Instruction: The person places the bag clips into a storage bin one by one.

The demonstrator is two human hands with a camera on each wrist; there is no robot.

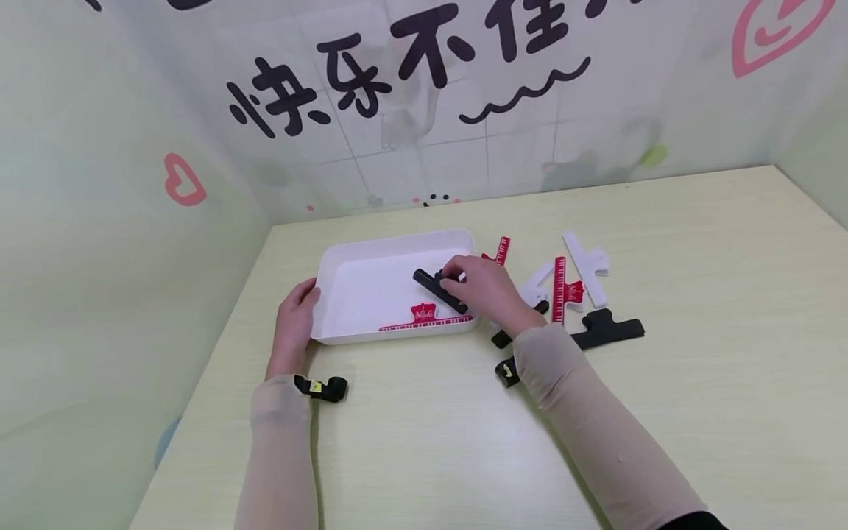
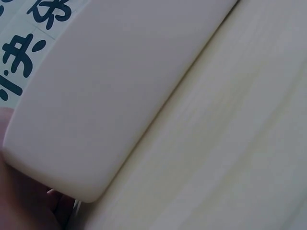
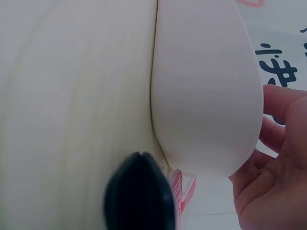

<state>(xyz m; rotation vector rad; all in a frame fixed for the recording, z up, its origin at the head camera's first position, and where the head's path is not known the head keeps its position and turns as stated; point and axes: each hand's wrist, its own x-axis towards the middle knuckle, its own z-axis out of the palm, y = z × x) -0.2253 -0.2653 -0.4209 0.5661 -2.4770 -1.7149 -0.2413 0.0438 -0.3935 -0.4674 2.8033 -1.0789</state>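
My left hand (image 1: 293, 324) grips the left end of a white tray (image 1: 334, 254), thumb at the rim. In the left wrist view that hand (image 2: 21, 201) shows only in part, beside the tray's outer wall (image 2: 110, 96). Over the tray's right part, my right hand (image 1: 486, 289) pinches a black clip (image 1: 433, 287) by its handle side. A red clip (image 1: 424, 315) with white markings lies inside the tray along the near wall. In the right wrist view the right hand (image 3: 273, 177) reaches over the tray wall (image 3: 206, 86); its fingertips and the held clip are hidden there.
Right of the tray lie several clips: red ones (image 1: 559, 294) (image 1: 503, 250), white ones (image 1: 586, 272) (image 1: 539, 283) and a black one (image 1: 612, 331). Another black clip (image 1: 501, 339) is partly behind the right wrist. A printed curtain (image 1: 430, 162) stands behind the table.
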